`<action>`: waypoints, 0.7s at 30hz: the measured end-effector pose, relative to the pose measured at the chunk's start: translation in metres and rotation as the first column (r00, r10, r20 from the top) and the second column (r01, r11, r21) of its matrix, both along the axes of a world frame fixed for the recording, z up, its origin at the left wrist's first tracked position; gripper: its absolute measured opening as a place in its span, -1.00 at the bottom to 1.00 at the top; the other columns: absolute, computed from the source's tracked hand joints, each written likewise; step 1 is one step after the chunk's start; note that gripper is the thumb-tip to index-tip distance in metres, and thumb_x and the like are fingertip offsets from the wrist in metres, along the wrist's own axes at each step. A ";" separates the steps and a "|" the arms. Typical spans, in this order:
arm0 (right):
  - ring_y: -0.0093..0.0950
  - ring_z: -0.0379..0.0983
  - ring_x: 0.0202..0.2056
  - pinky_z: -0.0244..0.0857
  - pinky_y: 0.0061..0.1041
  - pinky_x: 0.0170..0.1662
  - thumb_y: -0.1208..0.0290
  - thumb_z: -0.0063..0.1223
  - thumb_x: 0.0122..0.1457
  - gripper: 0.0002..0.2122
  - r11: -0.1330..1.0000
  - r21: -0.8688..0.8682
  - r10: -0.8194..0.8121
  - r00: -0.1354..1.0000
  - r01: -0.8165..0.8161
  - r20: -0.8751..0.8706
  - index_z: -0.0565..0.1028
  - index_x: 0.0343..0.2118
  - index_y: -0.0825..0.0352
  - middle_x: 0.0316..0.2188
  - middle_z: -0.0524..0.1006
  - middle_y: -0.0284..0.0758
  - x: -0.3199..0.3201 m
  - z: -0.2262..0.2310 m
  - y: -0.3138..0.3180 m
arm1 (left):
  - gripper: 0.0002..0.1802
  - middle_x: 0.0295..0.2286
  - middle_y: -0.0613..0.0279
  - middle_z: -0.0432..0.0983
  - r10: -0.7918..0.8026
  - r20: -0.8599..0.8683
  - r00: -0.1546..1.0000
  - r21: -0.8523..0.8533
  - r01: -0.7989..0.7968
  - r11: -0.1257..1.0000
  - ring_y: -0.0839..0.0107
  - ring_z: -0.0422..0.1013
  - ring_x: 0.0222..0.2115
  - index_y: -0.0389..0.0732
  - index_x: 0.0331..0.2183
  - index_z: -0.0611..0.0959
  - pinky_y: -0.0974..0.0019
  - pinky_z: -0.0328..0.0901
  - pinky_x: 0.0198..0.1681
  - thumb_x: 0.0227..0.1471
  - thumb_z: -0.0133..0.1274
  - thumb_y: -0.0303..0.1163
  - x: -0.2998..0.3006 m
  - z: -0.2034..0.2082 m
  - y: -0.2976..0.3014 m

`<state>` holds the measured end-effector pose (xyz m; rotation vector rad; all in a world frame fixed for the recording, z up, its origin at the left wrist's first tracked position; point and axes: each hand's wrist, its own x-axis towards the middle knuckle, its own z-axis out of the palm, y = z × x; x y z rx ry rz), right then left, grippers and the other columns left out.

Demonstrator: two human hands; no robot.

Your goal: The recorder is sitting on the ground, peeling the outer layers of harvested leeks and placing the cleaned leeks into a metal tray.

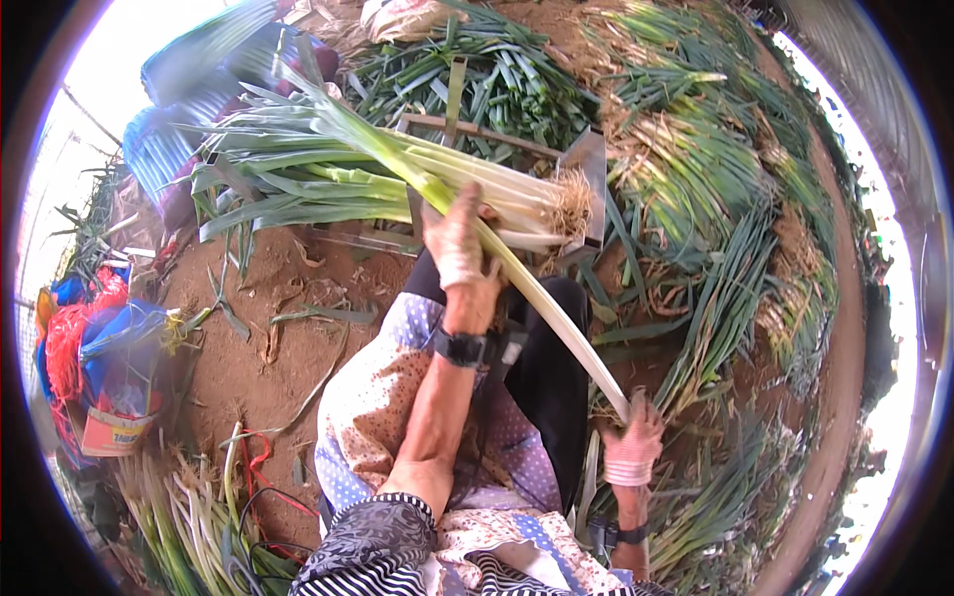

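A long green onion point(545, 303) slants across my lap, leaves up left and white end down right. My left hand point(457, 243) is closed around its middle, where green turns to white. At its lower white end, my right hand point(633, 442) is closed on the tip; some fingers are hard to make out. Behind my left hand, a bundle of green onions point(318, 184) lies across a metal frame point(592, 184), its roots against the frame's upright end plate. Both hands have pale coverings, and dark bands circle both wrists.
Cut green leaves point(497, 74) are heaped beyond the frame. Piles of green onions point(686, 189) cover the ground at right, and more onions point(179, 517) lie at lower left. A blue plastic bundle point(164, 149), red netting point(70, 348) and a carton point(114, 434) are at left.
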<state>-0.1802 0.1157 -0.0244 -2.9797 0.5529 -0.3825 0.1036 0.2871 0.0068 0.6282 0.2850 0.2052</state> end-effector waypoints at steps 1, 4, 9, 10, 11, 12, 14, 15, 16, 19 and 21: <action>-0.12 0.37 -0.16 0.23 -0.21 -0.09 0.28 0.28 -0.17 -0.37 0.998 0.048 -0.042 0.999 0.042 0.009 0.32 0.02 0.34 -0.16 0.44 -0.11 0.000 -0.021 -0.011 | -0.47 -0.54 0.32 0.34 -0.050 -0.004 0.999 -0.034 0.050 0.998 0.54 0.32 -0.67 -0.26 -0.06 0.33 0.45 0.32 -0.62 -0.07 0.17 -0.42 -0.005 0.005 -0.010; -0.17 0.46 -0.21 0.31 -0.31 -0.15 0.32 0.20 -0.06 -0.51 0.875 0.437 -0.211 0.977 0.209 -0.045 0.36 -0.03 0.35 -0.25 0.50 -0.07 0.004 -0.030 -0.019 | -0.43 -0.46 0.28 0.35 -0.236 0.091 0.967 -0.216 0.251 0.944 0.53 0.34 -0.57 -0.24 0.01 0.27 0.42 0.34 -0.50 -0.04 0.11 -0.48 -0.018 0.016 -0.023; -0.49 0.46 -0.49 0.32 -0.51 -0.42 0.20 0.16 0.03 -0.61 0.340 0.798 -0.203 0.867 0.498 -0.455 0.46 -0.20 0.41 -0.58 0.47 -0.36 -0.016 0.006 -0.017 | -0.48 -0.54 0.27 0.35 -0.442 0.149 0.885 -0.214 0.465 0.859 0.52 0.31 -0.64 -0.29 -0.02 0.29 0.41 0.30 -0.57 -0.04 0.09 -0.50 -0.011 0.027 -0.011; -0.42 0.48 -0.46 0.33 -0.49 -0.38 0.22 0.11 0.04 -0.66 0.238 0.906 -0.180 0.932 0.350 -0.313 0.46 -0.20 0.37 -0.58 0.49 -0.31 -0.051 -0.045 -0.053 | -0.49 -0.58 0.28 0.34 -0.455 0.146 0.879 -0.199 0.476 0.856 0.53 0.30 -0.67 -0.29 -0.05 0.31 0.41 0.28 -0.62 -0.05 0.11 -0.48 -0.011 0.031 -0.020; -0.42 0.48 -0.46 0.33 -0.49 -0.38 0.22 0.11 0.04 -0.66 0.240 0.902 -0.182 0.929 0.358 -0.321 0.46 -0.20 0.37 -0.58 0.49 -0.31 -0.054 -0.050 -0.058 | -0.50 -0.56 0.30 0.35 -0.454 0.129 0.881 -0.227 0.472 0.852 0.53 0.29 -0.69 -0.30 -0.07 0.32 0.43 0.27 -0.64 -0.06 0.12 -0.47 -0.015 0.029 -0.028; -0.38 0.49 -0.42 0.33 -0.46 -0.35 0.26 0.10 0.02 -0.68 0.733 0.640 -0.085 0.965 0.230 -0.249 0.47 -0.20 0.35 -0.53 0.52 -0.28 -0.058 -0.054 -0.062 | -0.52 -0.55 0.30 0.35 -0.457 0.093 0.885 -0.248 0.465 0.850 0.54 0.29 -0.69 -0.28 -0.08 0.33 0.42 0.27 -0.64 -0.06 0.12 -0.48 -0.017 0.027 -0.035; -0.30 0.50 -0.31 0.33 -0.40 -0.25 0.42 0.09 -0.03 -0.70 0.986 0.120 -0.068 0.939 0.114 -0.339 0.48 -0.17 0.28 -0.36 0.56 -0.20 -0.061 -0.063 -0.070 | -0.56 -0.53 0.33 0.36 -0.454 0.023 0.890 -0.222 0.448 0.866 0.55 0.29 -0.70 -0.21 -0.11 0.37 0.42 0.27 -0.65 -0.06 0.12 -0.52 -0.020 0.012 -0.052; -0.30 0.50 -0.31 0.33 -0.40 -0.25 0.42 0.09 -0.03 -0.70 0.987 0.111 -0.076 0.937 0.120 -0.341 0.48 -0.17 0.28 -0.36 0.56 -0.20 -0.063 -0.068 -0.080 | -0.59 -0.53 0.32 0.36 -0.450 0.005 0.893 -0.227 0.440 0.869 0.55 0.29 -0.70 -0.18 -0.13 0.39 0.43 0.26 -0.65 -0.05 0.11 -0.54 -0.018 0.007 -0.060; -0.31 0.50 -0.29 0.33 -0.40 -0.22 0.46 0.09 -0.04 -0.70 0.819 0.304 -0.434 0.872 0.487 -0.227 0.48 -0.17 0.28 -0.34 0.55 -0.21 -0.066 -0.072 -0.091 | -0.58 -0.54 0.32 0.36 -0.438 -0.009 0.899 -0.229 0.424 0.876 0.55 0.29 -0.70 -0.19 -0.12 0.38 0.44 0.26 -0.66 -0.05 0.11 -0.54 -0.015 0.002 -0.066; -0.34 0.49 -0.23 0.33 -0.48 -0.18 0.50 0.06 -0.01 -0.74 0.581 0.455 -0.723 0.685 0.674 -0.091 0.49 -0.20 0.31 -0.30 0.54 -0.24 -0.046 -0.047 -0.083 | -0.57 -0.55 0.32 0.35 -0.379 -0.045 0.924 -0.206 0.363 0.909 0.56 0.28 -0.71 -0.21 -0.10 0.36 0.45 0.27 -0.68 -0.04 0.10 -0.55 -0.005 -0.002 -0.062; -0.33 0.48 -0.20 0.37 -0.50 -0.20 0.50 0.11 -0.02 -0.78 0.827 0.444 -0.474 0.853 0.344 0.221 0.51 -0.26 0.33 -0.24 0.52 -0.24 -0.011 -0.007 -0.054 | -0.56 -0.58 0.30 0.33 -0.314 -0.073 0.947 -0.137 0.303 0.943 0.56 0.28 -0.70 -0.27 -0.09 0.33 0.46 0.28 -0.70 -0.03 0.06 -0.55 0.002 0.002 -0.054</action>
